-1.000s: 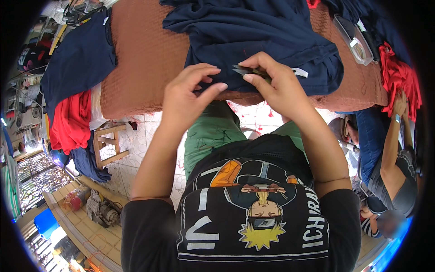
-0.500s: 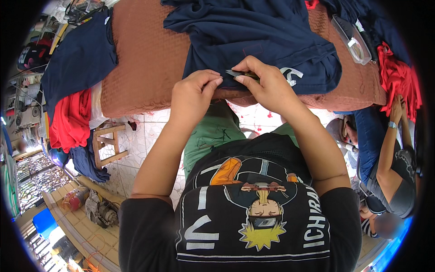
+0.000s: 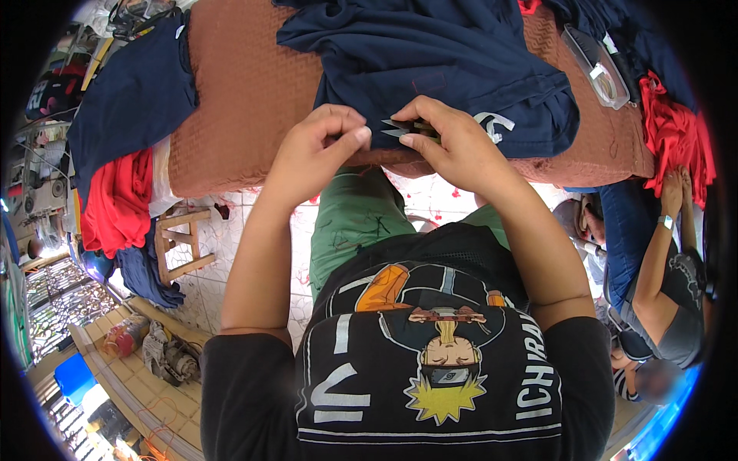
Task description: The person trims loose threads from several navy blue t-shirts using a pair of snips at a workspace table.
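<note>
A navy garment lies spread in loose folds, with a small stitched rectangle and a white strip near its front edge. My right hand is closed around small thread snips, whose two pointed blades stand apart and aim left. Just left of the blades, over the garment's near edge, my left hand has its fingers curled, thumb and forefinger close together. Whatever those fingertips may pinch is too small to make out.
Brown quilted cloth covers the table. Left lie navy fabric and red fabric, near a wooden stool. A clear plastic case sits at the right edge. At far right, another person's hands touch red cloth.
My left hand has drawn a little to the left, away from the snips, and its fingers have curled more. The snips' blades have spread apart. The other person's arms have shifted slightly.
</note>
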A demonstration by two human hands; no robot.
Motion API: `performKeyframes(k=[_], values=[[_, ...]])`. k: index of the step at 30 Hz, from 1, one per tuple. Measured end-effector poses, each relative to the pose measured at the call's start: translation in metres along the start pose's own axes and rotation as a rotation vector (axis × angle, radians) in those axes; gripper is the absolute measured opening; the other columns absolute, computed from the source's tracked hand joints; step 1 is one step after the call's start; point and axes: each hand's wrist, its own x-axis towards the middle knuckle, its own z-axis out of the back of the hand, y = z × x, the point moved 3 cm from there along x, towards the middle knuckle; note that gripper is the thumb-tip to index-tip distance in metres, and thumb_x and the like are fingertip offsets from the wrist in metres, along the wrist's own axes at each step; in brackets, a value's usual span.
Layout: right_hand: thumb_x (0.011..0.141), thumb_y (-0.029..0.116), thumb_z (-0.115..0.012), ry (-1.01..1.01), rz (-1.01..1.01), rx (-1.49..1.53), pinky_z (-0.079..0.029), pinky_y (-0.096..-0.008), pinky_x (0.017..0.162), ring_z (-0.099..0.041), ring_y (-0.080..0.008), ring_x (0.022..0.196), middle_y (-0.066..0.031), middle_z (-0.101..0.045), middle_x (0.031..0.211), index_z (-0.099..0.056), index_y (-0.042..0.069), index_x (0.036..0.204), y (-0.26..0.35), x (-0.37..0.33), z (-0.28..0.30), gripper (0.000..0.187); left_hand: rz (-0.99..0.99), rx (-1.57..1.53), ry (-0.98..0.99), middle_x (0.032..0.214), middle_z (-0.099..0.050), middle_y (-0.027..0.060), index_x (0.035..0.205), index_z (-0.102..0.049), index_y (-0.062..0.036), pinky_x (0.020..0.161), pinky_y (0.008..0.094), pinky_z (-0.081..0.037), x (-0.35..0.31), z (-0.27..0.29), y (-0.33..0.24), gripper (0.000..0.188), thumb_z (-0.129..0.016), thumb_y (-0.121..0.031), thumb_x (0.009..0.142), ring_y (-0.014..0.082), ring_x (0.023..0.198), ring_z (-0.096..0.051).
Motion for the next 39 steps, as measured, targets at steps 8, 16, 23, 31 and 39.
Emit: performKeyframes(k=[8, 16, 23, 31, 39], values=[[0.087, 0.008, -0.064, -0.046, -0.036, 0.089, -0.05, -0.0371, 0.076, -0.066, -0.0299, 0.089, -0.0152, -0.066, 0.097, -0.06, 0.002, 0.106, 0.009, -0.004, 0.02, 0.02, 0.136, 0.531, 0.053, 0.088, -0.067, 0.0107, 0.086, -0.071, 0.0007, 0.077, 0.0303, -0.048, -0.026, 0.031, -0.05, 0.024, -0.07, -0.023, 0.086, 0.0216, 0.085, -0.063], [0.086, 0.007, -0.064, -0.082, 0.096, 0.086, -0.05, -0.0375, 0.071, -0.066, -0.0323, 0.084, -0.0151, -0.067, 0.093, -0.059, 0.002, 0.102, 0.016, -0.002, 0.002, 0.017, -0.012, 0.326, -0.183, 0.101, -0.066, 0.0083, 0.101, -0.069, -0.002, 0.072, 0.0254, -0.05, -0.024, 0.016, -0.049, 0.027, -0.079, -0.01, 0.076, 0.0148, 0.079, -0.061], [0.087, 0.007, -0.063, -0.092, 0.066, 0.109, -0.051, -0.0392, 0.069, -0.066, -0.0334, 0.081, -0.0141, -0.068, 0.088, -0.058, 0.003, 0.1, 0.01, 0.0, -0.016, 0.014, -0.009, 0.412, -0.203, 0.105, -0.063, 0.0079, 0.103, -0.066, -0.0024, 0.071, 0.0335, -0.054, -0.018, -0.025, -0.012, 0.033, -0.079, -0.011, 0.074, 0.0247, 0.085, -0.064], [0.087, 0.009, -0.062, -0.072, 0.044, 0.015, -0.05, -0.042, 0.069, -0.066, -0.0349, 0.082, -0.0144, -0.068, 0.089, -0.058, 0.003, 0.099, 0.005, 0.003, -0.019, 0.014, -0.085, 0.461, -0.166, 0.089, -0.07, 0.0098, 0.093, -0.069, 0.0, 0.068, 0.0287, -0.053, -0.007, -0.011, -0.007, 0.013, -0.07, -0.009, 0.084, 0.0191, 0.075, -0.068], [0.087, 0.013, -0.063, -0.056, 0.033, -0.004, -0.05, -0.0422, 0.073, -0.065, -0.035, 0.086, -0.0144, -0.068, 0.092, -0.058, 0.004, 0.101, 0.005, 0.003, -0.018, 0.017, 0.14, 0.353, -0.085, 0.083, -0.071, 0.0088, 0.096, -0.066, -0.0013, 0.067, 0.028, -0.053, 0.002, -0.001, -0.013, 0.014, -0.062, -0.015, 0.093, 0.0169, 0.075, -0.07]])
